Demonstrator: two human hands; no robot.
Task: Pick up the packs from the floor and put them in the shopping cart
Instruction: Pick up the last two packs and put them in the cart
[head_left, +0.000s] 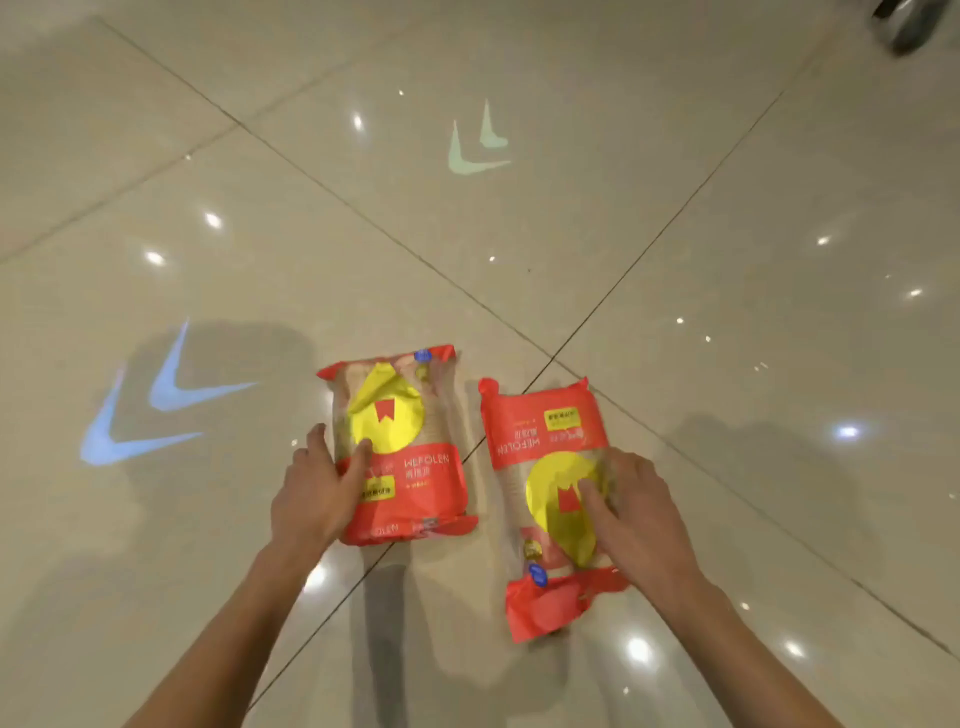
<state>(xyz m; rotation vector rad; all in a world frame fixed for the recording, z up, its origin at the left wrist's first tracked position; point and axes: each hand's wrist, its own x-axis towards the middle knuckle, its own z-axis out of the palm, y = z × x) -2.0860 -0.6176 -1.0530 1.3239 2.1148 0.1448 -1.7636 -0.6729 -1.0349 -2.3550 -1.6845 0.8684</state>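
Observation:
Two red and yellow packs lie flat on the glossy tile floor, side by side. The left pack (410, 441) has its yellow disc at the far end. The right pack (545, 499) is turned the other way, with its crumpled red end nearest me. My left hand (317, 488) lies against the left pack's left edge, thumb on its face and fingers along the side. My right hand (634, 514) rests on the right side of the right pack, thumb on the yellow disc. Both packs still touch the floor.
A cart wheel (906, 23) shows at the top right corner. Blue arrow marks (156, 410) are projected on the floor at the left and pale green arrow marks (475, 145) further ahead. Dark tile joints cross under the packs.

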